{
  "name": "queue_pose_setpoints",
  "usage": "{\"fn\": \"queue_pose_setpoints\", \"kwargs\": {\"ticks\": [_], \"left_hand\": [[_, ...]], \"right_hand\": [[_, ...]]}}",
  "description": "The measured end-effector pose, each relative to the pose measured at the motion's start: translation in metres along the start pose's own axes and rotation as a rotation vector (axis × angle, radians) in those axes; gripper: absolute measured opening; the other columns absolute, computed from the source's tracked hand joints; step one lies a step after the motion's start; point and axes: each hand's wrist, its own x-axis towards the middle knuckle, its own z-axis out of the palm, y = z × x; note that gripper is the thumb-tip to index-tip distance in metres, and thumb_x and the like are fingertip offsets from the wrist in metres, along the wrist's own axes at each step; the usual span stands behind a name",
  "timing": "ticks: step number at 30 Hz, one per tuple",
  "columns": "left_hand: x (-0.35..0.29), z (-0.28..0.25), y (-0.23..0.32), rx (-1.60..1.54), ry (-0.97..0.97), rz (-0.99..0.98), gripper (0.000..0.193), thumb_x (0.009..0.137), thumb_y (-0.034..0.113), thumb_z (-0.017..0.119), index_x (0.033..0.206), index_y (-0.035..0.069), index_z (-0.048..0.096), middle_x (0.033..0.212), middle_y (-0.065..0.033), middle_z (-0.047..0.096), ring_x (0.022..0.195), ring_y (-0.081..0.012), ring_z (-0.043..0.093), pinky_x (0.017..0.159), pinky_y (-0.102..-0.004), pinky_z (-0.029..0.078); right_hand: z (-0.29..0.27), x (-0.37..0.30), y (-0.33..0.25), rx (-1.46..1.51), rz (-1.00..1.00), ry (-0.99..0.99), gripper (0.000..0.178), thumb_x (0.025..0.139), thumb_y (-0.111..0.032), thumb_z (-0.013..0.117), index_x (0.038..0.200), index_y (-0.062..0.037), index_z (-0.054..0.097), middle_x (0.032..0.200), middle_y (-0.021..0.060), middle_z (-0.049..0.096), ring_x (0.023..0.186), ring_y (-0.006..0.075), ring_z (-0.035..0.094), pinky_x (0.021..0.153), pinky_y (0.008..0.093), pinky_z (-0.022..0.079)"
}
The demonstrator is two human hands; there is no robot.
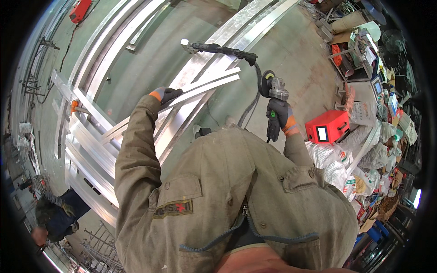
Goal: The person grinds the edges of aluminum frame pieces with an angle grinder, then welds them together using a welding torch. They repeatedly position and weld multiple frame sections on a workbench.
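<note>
My right hand, in a dark glove with an orange cuff, is wrapped round the body of an angle grinder. The grinder's disc end points up and away from me. My left hand, gloved alike, is closed on a slim silver metal bar that slants from lower left to upper right. Its fingertips are partly hidden. Beneath the bar run wide metal beams. Beyond both hands, a black-wrapped welding torch lies over the beams, its cable trailing down beside the grinder.
More metal profiles are stacked crosswise at left, near an orange clamp. A red box with a lit display stands at right beside white sacks and a cluttered shelf. Another person is at lower left.
</note>
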Motion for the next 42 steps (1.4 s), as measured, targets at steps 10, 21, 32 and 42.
{"fn": "queue_pose_setpoints", "kwargs": {"ticks": [10,21,32,42], "left_hand": [[-0.012,0.032,0.037,0.615,0.305,0.135,0.094,0.087,0.079,0.08,0.15,0.01,0.071,0.14,-0.0218,0.076,0.133,-0.0421,0.069,0.114,-0.0511,0.054],[-0.009,0.087,0.049,0.681,0.641,0.098,0.063,0.088,0.058,0.088,0.129,0.014,0.069,0.125,-0.0127,0.074,0.12,-0.0353,0.073,0.099,-0.0512,0.054],[0.0,0.089,0.045,0.722,0.659,0.109,0.058,0.09,0.055,0.087,0.129,0.014,0.071,0.123,-0.0128,0.075,0.117,-0.037,0.074,0.097,-0.0525,0.055],[0.003,0.089,0.052,0.739,0.633,0.051,0.061,0.092,0.057,0.086,0.134,0.015,0.07,0.133,-0.0111,0.073,0.128,-0.0342,0.069,0.104,-0.0528,0.052]], "right_hand": [[0.006,0.018,0.011,-0.493,-0.137,-0.126,0.021,0.092,-0.023,0.078,0.093,-0.0037,0.072,0.081,0.0048,0.068,0.073,0.0166,0.066,0.068,0.0381,0.055],[0.02,0.022,0.025,-0.29,0.01,-0.186,0.018,0.089,-0.016,0.081,0.097,-0.0029,0.072,0.081,0.0051,0.069,0.069,0.0188,0.069,0.064,0.0367,0.056],[0.015,0.025,0.032,-0.394,-0.053,-0.232,0.016,0.092,-0.018,0.078,0.095,-0.0033,0.07,0.08,0.0049,0.068,0.069,0.0182,0.068,0.066,0.0385,0.056],[0.022,0.023,0.034,-0.457,-0.16,-0.182,0.029,0.091,-0.024,0.083,0.102,0.0012,0.073,0.088,0.0083,0.073,0.08,0.0164,0.069,0.073,0.0389,0.058]]}}
